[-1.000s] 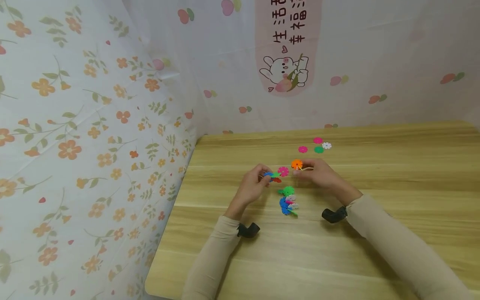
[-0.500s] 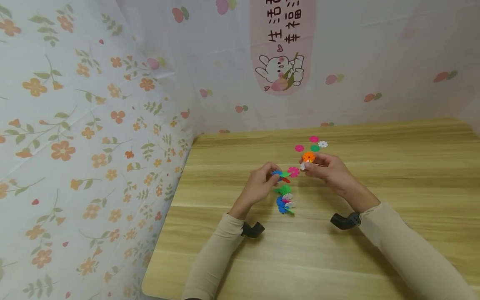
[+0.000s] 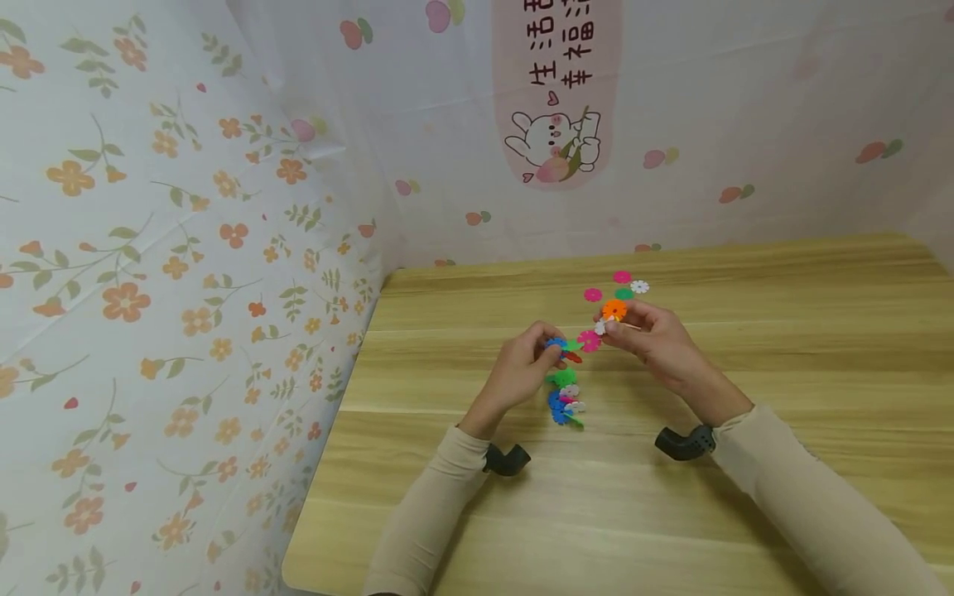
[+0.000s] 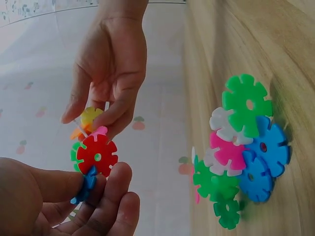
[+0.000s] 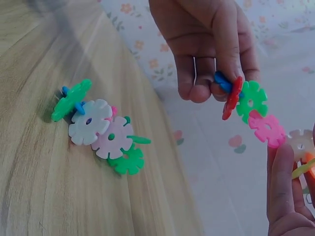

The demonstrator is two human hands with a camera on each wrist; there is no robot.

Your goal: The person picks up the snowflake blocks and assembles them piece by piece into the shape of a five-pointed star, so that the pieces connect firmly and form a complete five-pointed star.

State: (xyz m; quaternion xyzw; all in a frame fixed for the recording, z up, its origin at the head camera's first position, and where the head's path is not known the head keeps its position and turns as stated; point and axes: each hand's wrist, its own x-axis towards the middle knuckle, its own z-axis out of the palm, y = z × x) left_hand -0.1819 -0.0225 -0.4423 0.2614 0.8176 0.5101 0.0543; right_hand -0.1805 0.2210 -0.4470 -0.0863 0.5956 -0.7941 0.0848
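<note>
My left hand (image 3: pixel 525 364) pinches a blue notched plastic disc (image 4: pixel 88 186) between thumb and fingers. Joined to it are a red disc (image 5: pixel 232 98), a green disc (image 5: pixel 252 102) and, at the end, a pink disc (image 3: pixel 589 341). Across from it, my right hand (image 3: pixel 662 343) holds a small cluster: an orange disc (image 3: pixel 614 310), a white disc (image 3: pixel 601 327) and a yellow disc (image 4: pixel 90 117). The pink disc's edge meets the white disc by the right fingertips; whether they are slotted together I cannot tell.
A joined cluster of green, blue, white and pink discs (image 3: pixel 564 397) lies on the wooden table (image 3: pixel 596 513), below the hands. Loose at the back are two pink discs (image 3: pixel 592 295), a green disc (image 3: pixel 623 294) and a white disc (image 3: pixel 639 286). Patterned cloth hangs behind and left.
The right hand has shifted right and turned its cluster, bringing the white disc into sight. My left hand has moved right, and its pink disc now meets the white one.
</note>
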